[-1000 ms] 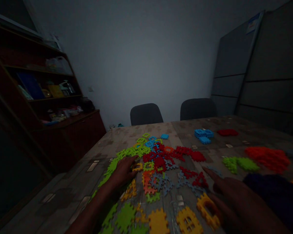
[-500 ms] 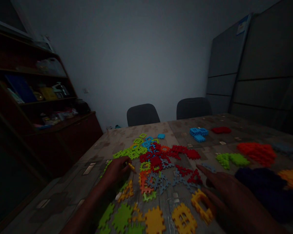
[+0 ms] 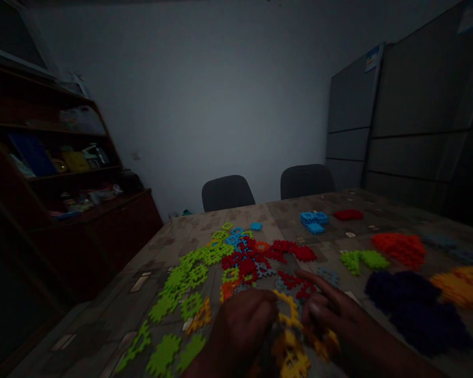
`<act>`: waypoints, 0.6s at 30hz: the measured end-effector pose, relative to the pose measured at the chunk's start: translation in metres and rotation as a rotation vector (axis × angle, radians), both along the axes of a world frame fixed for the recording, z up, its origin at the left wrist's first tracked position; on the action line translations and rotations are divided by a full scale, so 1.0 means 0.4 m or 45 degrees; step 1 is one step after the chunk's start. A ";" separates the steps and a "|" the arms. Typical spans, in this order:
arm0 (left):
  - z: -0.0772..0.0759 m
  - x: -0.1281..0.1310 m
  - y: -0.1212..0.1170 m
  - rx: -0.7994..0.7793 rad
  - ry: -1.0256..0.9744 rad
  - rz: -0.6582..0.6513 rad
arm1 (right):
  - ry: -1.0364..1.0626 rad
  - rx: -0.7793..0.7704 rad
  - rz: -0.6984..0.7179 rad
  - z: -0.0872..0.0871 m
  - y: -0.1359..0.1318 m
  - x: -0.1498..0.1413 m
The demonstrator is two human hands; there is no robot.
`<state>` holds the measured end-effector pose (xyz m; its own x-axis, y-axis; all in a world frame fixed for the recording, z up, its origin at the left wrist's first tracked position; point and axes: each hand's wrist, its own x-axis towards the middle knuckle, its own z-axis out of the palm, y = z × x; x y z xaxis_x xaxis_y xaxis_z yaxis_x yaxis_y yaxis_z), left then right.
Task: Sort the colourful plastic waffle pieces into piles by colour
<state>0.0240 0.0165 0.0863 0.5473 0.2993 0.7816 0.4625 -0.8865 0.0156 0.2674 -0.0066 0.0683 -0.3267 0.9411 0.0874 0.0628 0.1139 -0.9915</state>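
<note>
left hand [image 3: 240, 328]: narrow, yellow tile [image 3: 288, 310] seemingly held, blurred | right hand [image 3: 331, 310]: narrow, tile edge reached, grip unclear | coloured tiles [image 3: 244, 257] spread on table [image 3: 150, 252]

With the near table edge as six o'clock, a loose heap of interlocking toy pieces [image 3: 240, 257] lies at the centre of the table [image 3: 114, 310]. Separate piles of pieces [image 3: 398, 249] sit on the tabletop around three o'clock, and another pile [image 3: 313, 221] sits nearer two o'clock. Beyond the far edge, two chairs [image 3: 226, 194] stand at twelve o'clock, a shelf cabinet [image 3: 122, 231] at ten o'clock, and tall panels [image 3: 350, 121] at one o'clock.
</note>
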 end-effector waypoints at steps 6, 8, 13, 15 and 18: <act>-0.025 0.067 -0.034 0.059 0.073 0.017 | 0.071 -0.080 0.002 0.011 0.018 0.001; -0.030 0.081 -0.040 0.023 0.094 -0.002 | 0.072 -0.072 -0.020 0.010 0.026 0.007; -0.031 0.067 -0.050 -0.213 0.033 -0.053 | 0.039 -0.070 -0.030 0.015 0.035 0.036; -0.037 0.025 -0.050 -0.167 0.039 -0.021 | -0.035 -0.071 0.022 0.024 0.038 0.056; -0.055 -0.058 -0.047 -0.125 0.030 0.069 | -0.188 -0.039 0.055 0.027 0.051 0.090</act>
<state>0.0006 -0.0022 0.0644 0.5458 0.4038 0.7342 0.5112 -0.8547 0.0901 0.3033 0.0139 0.0793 -0.3743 0.9273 0.0069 0.2039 0.0896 -0.9749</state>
